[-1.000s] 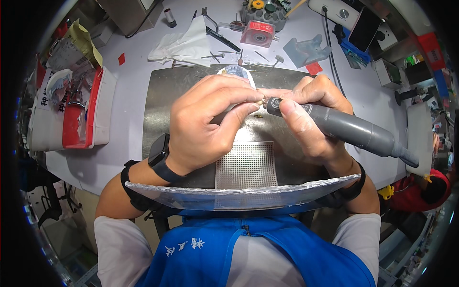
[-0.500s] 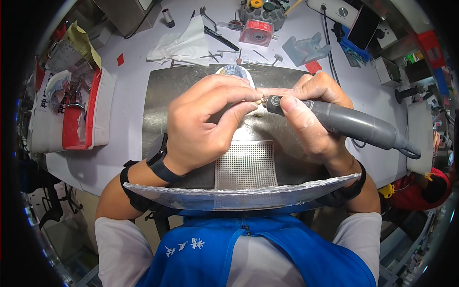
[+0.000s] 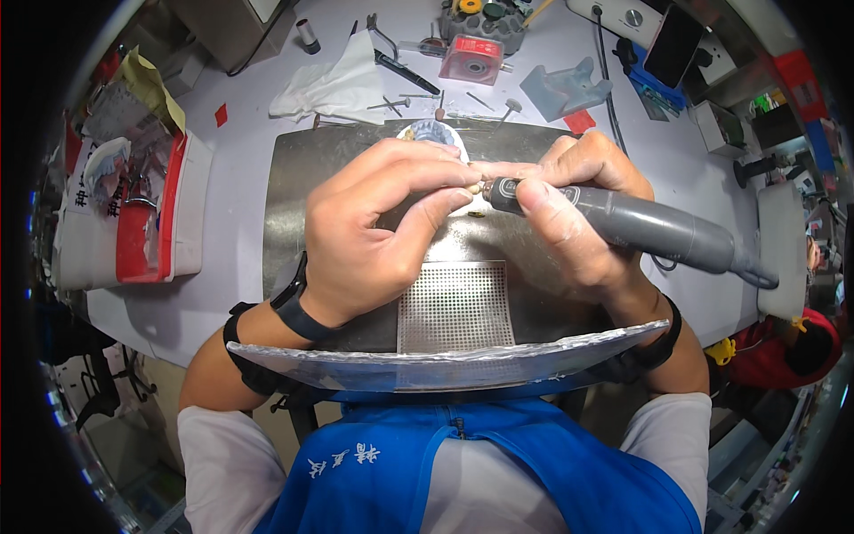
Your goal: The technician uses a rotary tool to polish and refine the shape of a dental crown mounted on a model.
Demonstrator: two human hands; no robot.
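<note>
My left hand (image 3: 378, 227) pinches a tiny pale piece (image 3: 477, 188) between thumb and fingertips above the metal work plate (image 3: 294, 169). My right hand (image 3: 569, 209) grips a grey rotary handpiece (image 3: 649, 230), its dark tip pointed left and touching the small piece. Both hands meet at the centre of the plate, over a perforated grid (image 3: 455, 307). A small round white dish (image 3: 433, 133) lies just behind my left fingers, mostly hidden by them.
A white and red bin (image 3: 151, 214) stands at the left. A crumpled white cloth (image 3: 334, 84), loose burs and a red round case (image 3: 471, 58) lie at the back. A curved clear shield (image 3: 445, 360) sits near my chest. The handpiece cable (image 3: 756, 276) runs right.
Both hands stay together at the plate's centre. The handpiece has shifted only slightly, its rear end dipping a little lower.
</note>
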